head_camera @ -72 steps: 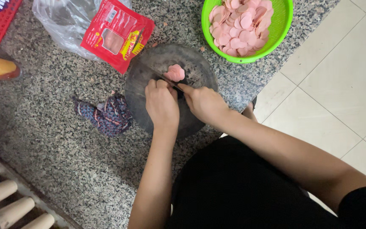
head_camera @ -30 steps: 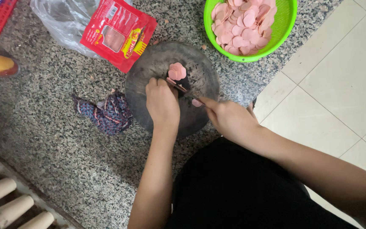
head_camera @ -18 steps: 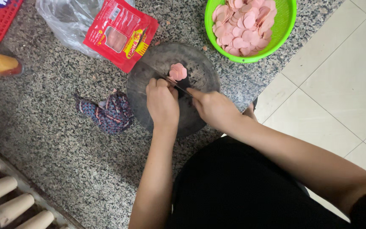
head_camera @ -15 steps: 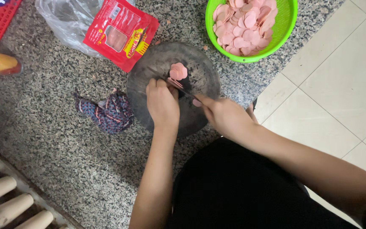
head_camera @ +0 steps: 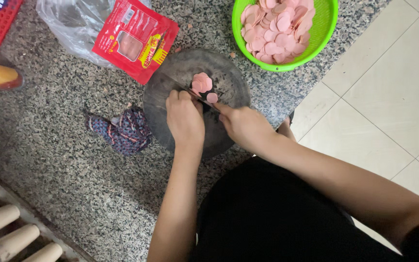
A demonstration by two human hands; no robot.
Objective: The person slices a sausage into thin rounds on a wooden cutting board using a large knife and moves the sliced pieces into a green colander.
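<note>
Pink round slices of sausage (head_camera: 202,83) lie in a small heap on the dark round chopping board (head_camera: 170,92), toward its far edge, and one fresh slice (head_camera: 212,97) now sits apart beside the heap, just off the blade; a moment ago that spot showed only the heap, so we judge another cut has just come free. Our left hand (head_camera: 185,116) is curled down over the uncut piece, fingers closed on it, though the piece itself is hidden beneath them. Our right hand (head_camera: 243,126) is closed round the handle of a dark knife (head_camera: 201,97), whose blade runs between the two hands; it has swung back in against the left after standing a little farther off. Beyond the board, a bright green plastic basket (head_camera: 327,29) holds many more pink slices. A red sausage packet (head_camera: 136,41) rests on a clear plastic bag (head_camera: 69,24), and a dark patterned cloth (head_camera: 122,131) lies crumpled just left of the board on the speckled granite counter (head_camera: 49,170).
</note>
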